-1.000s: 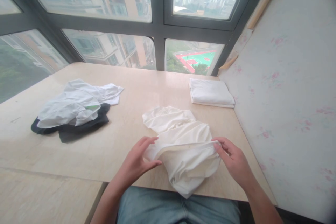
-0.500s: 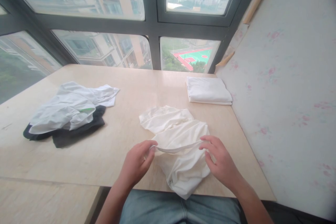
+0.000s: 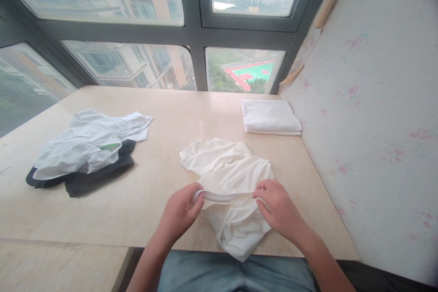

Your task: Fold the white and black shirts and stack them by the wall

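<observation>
A crumpled cream-white garment [image 3: 236, 169] lies on the wooden surface in front of me, its lower end at the front edge. A narrow band of it, like a collar or hem, is raised between my hands. My left hand [image 3: 185, 207] pinches the band's left end between thumb and fingers. At the other end, the fingertips and thumb of my right hand [image 3: 278, 205] are closed on the same band.
White clothing [image 3: 82, 143] lies loosely over a black cloth [image 3: 99, 178] at the left. A folded white stack [image 3: 271, 117] sits at the back right, near the flowered wall [image 3: 376, 114]. Windows rise behind the wooden surface [image 3: 164, 114].
My right hand has moved slightly left and its fingers have closed on the band. The band now shows wider and flatter. The view has shifted a little.
</observation>
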The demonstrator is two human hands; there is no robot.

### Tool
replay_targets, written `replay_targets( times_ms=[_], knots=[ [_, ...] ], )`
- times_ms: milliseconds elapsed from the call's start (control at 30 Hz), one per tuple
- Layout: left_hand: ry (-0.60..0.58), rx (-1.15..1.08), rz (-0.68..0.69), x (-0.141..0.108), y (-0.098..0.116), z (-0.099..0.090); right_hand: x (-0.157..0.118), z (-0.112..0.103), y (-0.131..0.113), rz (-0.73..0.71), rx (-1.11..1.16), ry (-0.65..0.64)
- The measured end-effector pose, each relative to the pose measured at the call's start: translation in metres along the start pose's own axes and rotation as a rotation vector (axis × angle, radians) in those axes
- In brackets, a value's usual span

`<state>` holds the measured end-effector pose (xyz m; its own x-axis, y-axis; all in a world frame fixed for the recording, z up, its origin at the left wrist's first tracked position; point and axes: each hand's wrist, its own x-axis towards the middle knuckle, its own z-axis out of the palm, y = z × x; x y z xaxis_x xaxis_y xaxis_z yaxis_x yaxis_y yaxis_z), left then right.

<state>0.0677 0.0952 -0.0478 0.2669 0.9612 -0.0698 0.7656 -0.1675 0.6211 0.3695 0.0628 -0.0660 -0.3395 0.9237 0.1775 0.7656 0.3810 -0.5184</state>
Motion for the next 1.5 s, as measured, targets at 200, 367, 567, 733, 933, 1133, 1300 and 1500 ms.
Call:
replay_targets(
  times_ms=[200, 367, 567, 733, 933, 1133, 1300, 1500],
  knots=[
    [0.045, -0.081, 0.057, -0.002, 0.002, 0.0, 0.005, 0.016, 0.004, -0.069, 0.011, 0.003],
    [0.152, -0.139, 0.052, -0.003, 0.004, 0.001, 0.007, 0.022, 0.006, -0.011, 0.0, -0.039],
    [0.214, -0.184, -0.025, -0.004, 0.0, -0.004, -0.001, 0.004, 0.013, 0.074, -0.139, -0.031],
    [0.21, -0.284, -0.071, -0.002, -0.003, -0.009, -0.012, -0.031, 0.013, 0.116, -0.131, 0.01],
    [0.005, -0.582, -0.067, 0.005, 0.003, -0.026, -0.018, -0.08, 0.002, 0.143, 0.101, 0.129],
    [-0.176, -0.581, 0.082, 0.01, 0.014, -0.071, -0.006, -0.101, -0.008, 0.267, 0.302, 0.482],
    [0.161, -0.384, 0.123, 0.017, 0.023, -0.112, 0.016, -0.127, -0.021, 0.355, 0.142, 0.673],
    [0.669, -0.193, 0.185, 0.005, 0.069, -0.164, 0.052, -0.178, -0.054, 0.068, -0.088, 0.887]
  ],
)
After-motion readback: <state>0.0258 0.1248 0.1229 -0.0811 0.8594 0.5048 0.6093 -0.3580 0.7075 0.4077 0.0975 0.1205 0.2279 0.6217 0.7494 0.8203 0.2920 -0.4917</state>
